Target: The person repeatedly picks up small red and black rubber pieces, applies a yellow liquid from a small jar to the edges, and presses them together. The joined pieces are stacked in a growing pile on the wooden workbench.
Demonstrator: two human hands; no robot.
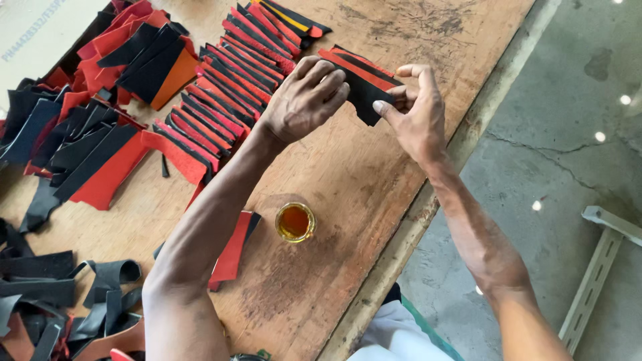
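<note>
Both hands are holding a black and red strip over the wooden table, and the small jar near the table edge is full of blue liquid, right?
Not quite: the small jar holds amber-orange liquid, not blue, as the head view shows. The rest stands: the left hand and right hand hold a black and red strip over the wooden table.

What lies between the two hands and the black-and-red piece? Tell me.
Nothing visible. Both the left hand and the right hand already grip the black-and-red piece above the wooden table. The small jar of amber liquid sits apart, nearer the person.
</note>
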